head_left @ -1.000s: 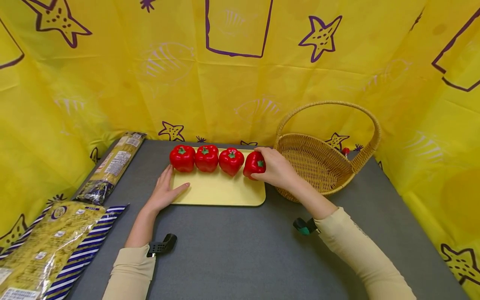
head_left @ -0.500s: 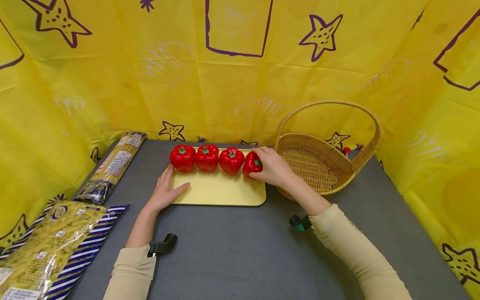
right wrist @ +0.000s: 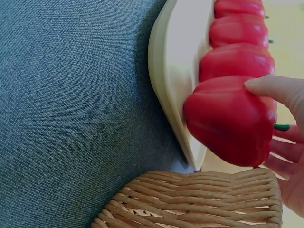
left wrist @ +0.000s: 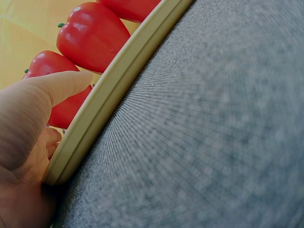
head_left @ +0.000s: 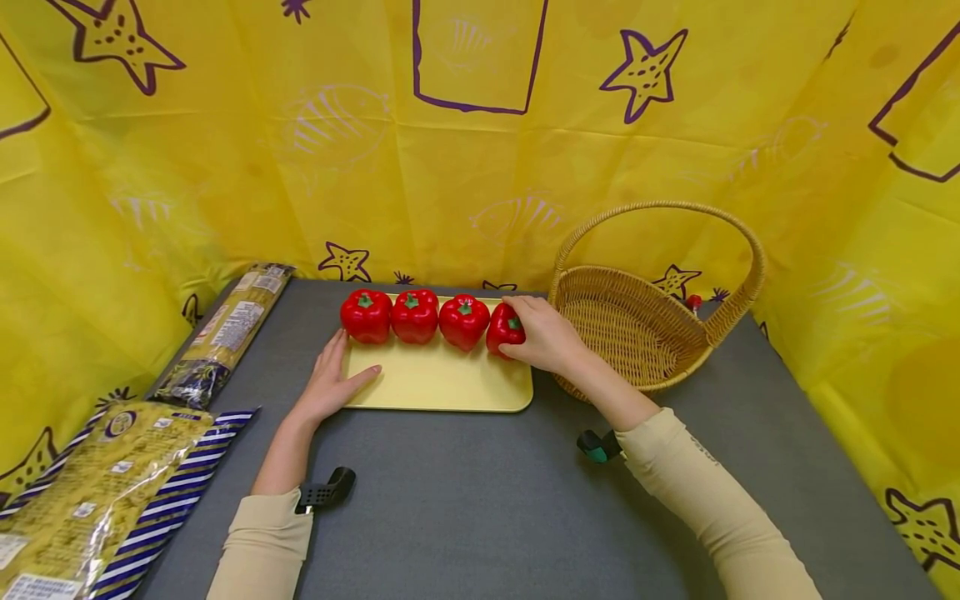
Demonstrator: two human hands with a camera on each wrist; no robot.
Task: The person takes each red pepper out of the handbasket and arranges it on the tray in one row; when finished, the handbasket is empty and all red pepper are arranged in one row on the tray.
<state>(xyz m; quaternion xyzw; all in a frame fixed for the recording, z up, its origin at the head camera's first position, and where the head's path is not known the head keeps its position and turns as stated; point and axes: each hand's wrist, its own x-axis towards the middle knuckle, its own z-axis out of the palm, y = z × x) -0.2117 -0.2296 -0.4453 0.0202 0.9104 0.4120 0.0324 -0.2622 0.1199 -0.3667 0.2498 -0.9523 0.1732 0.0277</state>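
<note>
Four red bell peppers stand in a row along the back of a pale yellow tray (head_left: 435, 387). My right hand (head_left: 551, 333) grips the rightmost bell pepper (head_left: 504, 329) between thumb and fingers, close beside the third bell pepper (head_left: 462, 322). In the right wrist view the held bell pepper (right wrist: 232, 123) shows a green stem toward the palm. My left hand (head_left: 327, 385) rests at the tray's left edge, fingers straight along its outer side. Its thumb (left wrist: 66, 84) reaches over the rim. The two left bell peppers, one at the corner (head_left: 366, 317) and its neighbour (head_left: 415, 317), touch or nearly touch.
A wicker basket (head_left: 622, 333) with a tall handle stands right of the tray, close to my right forearm. Two packages, a long pack (head_left: 228, 329) and a flat striped bag (head_left: 112, 492), lie on the left of the grey table (head_left: 465, 500). A yellow curtain (head_left: 450, 192) hangs behind.
My right hand has shifted slightly left with the bell pepper, bringing it nearer the third one; over the last half second it barely moves. The left hand stays put.
</note>
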